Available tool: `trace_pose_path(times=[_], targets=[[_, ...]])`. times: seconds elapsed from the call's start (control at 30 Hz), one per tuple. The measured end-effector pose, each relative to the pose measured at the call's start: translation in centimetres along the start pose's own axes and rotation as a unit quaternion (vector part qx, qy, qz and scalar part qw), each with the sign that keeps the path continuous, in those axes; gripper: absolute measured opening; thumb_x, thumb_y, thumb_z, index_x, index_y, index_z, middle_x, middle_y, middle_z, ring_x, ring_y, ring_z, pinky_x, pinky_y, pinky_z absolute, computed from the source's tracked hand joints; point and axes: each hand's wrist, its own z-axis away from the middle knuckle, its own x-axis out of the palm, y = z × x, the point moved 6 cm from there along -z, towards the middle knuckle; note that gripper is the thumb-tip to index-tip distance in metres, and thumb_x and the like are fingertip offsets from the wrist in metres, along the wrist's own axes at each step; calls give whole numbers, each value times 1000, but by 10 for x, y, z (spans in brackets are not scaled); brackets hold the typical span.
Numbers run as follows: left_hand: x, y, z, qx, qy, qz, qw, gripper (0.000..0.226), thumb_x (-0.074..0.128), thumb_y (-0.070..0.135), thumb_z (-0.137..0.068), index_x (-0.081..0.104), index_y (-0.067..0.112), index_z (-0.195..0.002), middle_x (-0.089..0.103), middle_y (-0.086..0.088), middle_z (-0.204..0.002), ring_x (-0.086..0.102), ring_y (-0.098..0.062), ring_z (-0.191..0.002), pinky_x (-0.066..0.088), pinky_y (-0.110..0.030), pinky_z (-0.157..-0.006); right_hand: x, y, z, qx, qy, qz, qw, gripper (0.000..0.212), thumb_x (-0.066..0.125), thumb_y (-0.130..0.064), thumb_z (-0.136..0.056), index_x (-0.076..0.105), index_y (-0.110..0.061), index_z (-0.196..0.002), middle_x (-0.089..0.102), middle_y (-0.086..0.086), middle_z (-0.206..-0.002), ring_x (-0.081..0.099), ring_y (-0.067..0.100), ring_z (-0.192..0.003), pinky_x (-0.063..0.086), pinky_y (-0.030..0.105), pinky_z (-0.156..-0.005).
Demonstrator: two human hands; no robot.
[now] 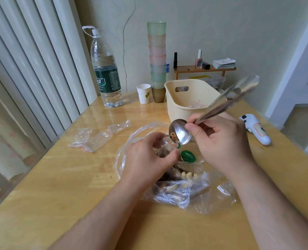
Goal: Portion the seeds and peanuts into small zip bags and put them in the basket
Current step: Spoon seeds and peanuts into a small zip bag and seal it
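The table holds a big bag of seeds and peanuts, with the basket behind it. The right hand has its fingers closed on a long spoon, handle pointing up and away. The left hand pinches a small bag (mostly hidden) right under the spoon's tip, so the seeds should drop down-left into it.
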Motion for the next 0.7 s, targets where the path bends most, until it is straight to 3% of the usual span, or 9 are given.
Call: trace_pose_path(times=[0.17,0.3,0.43,0.57,0.7], targets=[[0,0,0,-2,2,0,1000,57,84,53,-78,70,31,-128,60,32,-89,54,24,-91,41,1,-80,3,2,0,1,-11,-3,1000,7,75,-15,-90,80,-11,-88,74,-2,-85,64,12,-79,44,12,-74],[-1,1,1,9,3,-1,1000,56,84,53,-78,70,32,-128,65,26,-94,58,17,-90,43,-3,-85,2,6,0,-1,0,-2,1000,9,74,-15,-92,82,-10,-91,76,0,-88,70,18,-85,49,19,-80],[-3,4,2,49,11,-30,998,55,81,53,-78,70,36,-129,69,21,-96,63,5,-97,45,-9,-86,0,4,0,12,19,-11,1000,8,75,-13,-92,82,-10,-91,76,0,-89,70,14,-86,47,13,-83],[-6,8,3,69,23,-38,997,55,83,49,-79,70,38,-131,66,24,-90,61,4,-99,37,0,-80,-4,2,1,25,48,-17,998,3,77,-8,-91,80,-8,-90,71,-4,-88,58,-8,-84,41,5,-81],[-5,2,2,41,15,-4,999,57,84,48,-78,68,41,-132,69,24,-96,63,10,-101,43,-1,-86,-6,3,1,46,45,-12,998,3,77,-7,-90,79,-9,-88,67,-8,-86,58,0,-84,42,4,-79]])
